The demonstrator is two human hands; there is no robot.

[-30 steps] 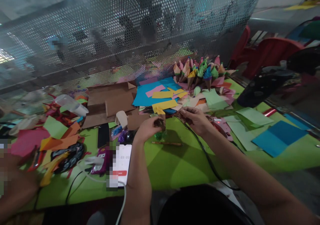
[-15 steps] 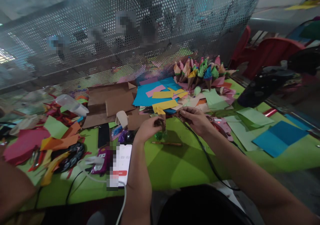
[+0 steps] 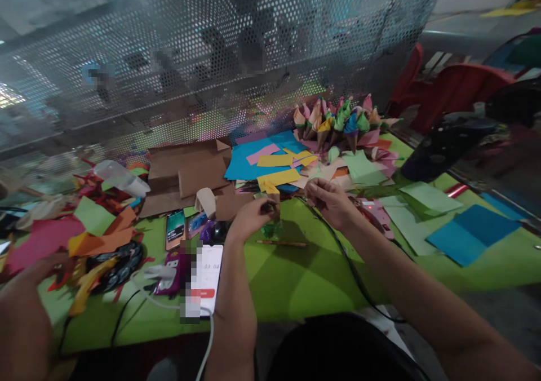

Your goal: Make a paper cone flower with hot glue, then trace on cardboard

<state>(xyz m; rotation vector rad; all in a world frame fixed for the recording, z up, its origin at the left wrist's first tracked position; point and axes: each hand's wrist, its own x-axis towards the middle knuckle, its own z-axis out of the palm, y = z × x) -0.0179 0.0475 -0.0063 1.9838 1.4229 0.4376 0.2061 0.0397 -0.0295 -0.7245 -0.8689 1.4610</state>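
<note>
Yellow-topped brown paper piece [image 3: 271, 187] gripped in left hand [image 3: 253, 216], right hand [image 3: 330, 202] pinched closed, contents unclear, thin stick [image 3: 282, 243] nearer on green table [image 3: 304, 291].

Right hand [image 3: 332, 200]: contents unclear; co-worker's arm [image 3: 23, 313] cut off.

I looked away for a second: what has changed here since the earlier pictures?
The far phone, dark before, has lit up, and the timer on the near phone has advanced. At the left, a co-worker's hand has reached in by the orange paper. The right hand has shifted slightly rightward; its grip is unclear. The left hand, brown stick and paper cones stayed put.
</note>
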